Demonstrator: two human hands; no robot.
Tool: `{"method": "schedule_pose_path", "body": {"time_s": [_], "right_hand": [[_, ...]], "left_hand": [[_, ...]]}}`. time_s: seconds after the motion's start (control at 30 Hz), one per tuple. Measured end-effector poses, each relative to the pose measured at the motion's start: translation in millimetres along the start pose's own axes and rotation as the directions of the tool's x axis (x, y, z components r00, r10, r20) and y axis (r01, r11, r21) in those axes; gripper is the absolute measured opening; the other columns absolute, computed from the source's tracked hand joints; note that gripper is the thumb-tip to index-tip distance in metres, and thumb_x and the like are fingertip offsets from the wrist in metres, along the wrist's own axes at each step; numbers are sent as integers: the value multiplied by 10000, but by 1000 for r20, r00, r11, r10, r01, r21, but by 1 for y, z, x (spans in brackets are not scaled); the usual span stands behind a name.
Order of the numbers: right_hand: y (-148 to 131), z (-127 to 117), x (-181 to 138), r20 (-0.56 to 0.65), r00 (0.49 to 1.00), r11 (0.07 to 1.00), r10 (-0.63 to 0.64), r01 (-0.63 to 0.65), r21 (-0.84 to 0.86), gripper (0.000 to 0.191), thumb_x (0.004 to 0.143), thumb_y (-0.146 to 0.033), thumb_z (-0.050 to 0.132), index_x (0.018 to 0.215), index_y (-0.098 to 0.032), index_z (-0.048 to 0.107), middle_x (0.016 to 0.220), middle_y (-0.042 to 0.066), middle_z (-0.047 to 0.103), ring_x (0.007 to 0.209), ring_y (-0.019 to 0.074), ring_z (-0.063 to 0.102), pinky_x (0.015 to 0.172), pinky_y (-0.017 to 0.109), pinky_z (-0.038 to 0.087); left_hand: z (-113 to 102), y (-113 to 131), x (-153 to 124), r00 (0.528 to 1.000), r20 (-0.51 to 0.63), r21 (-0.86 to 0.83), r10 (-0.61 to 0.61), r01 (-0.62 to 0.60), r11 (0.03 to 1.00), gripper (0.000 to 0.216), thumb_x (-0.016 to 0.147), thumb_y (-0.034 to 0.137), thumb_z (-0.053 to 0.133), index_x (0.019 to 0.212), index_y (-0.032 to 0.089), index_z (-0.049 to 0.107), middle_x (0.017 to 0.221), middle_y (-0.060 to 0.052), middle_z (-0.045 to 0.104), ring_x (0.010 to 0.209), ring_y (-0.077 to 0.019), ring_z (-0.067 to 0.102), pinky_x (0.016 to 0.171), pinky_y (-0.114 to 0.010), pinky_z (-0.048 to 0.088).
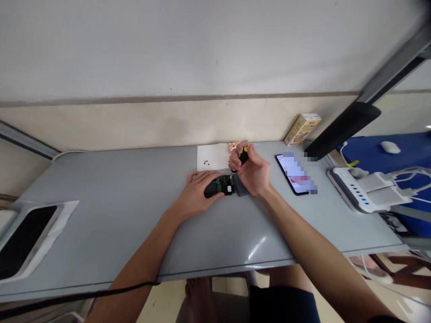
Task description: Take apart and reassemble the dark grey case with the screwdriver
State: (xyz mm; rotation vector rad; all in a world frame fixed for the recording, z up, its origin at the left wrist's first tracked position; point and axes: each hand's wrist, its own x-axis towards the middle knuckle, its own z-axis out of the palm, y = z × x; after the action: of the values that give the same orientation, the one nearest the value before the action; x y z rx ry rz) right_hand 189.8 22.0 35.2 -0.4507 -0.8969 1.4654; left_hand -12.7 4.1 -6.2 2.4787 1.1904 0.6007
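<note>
A small black device with an exposed green circuit board [220,185] lies on the grey table [134,215]. My left hand [195,194] rests on the device's left side, with fingers curled over its top, holding it down. My right hand [252,172] is closed around a screwdriver with a black and yellow handle [243,155], its tip pointing down at the right end of the device. A grey cover piece [239,186] lies just under my right hand.
A white paper sheet [212,157] with a few small dark screws lies behind the device, beside a small orange figure [232,146]. A phone [296,174] lies to the right, a small carton [302,129] by the wall, and a white charging station [360,190] at the far right.
</note>
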Motion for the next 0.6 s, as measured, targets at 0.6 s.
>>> {"method": "schedule_pose_path", "body": {"time_s": [0.6], "right_hand": [[-3,3,-2,-7,1000,999,-13,13,-39,297,997,-476,520,825,-236,536,689,-10,370,605,142,336,590,292,363]], "left_hand": [[2,-3,-2,997,-11,67,77,-76,995,233,990,403,638,1199,305,669,1427,-25,644,1299,-265,589,1126,-485,297]]}}
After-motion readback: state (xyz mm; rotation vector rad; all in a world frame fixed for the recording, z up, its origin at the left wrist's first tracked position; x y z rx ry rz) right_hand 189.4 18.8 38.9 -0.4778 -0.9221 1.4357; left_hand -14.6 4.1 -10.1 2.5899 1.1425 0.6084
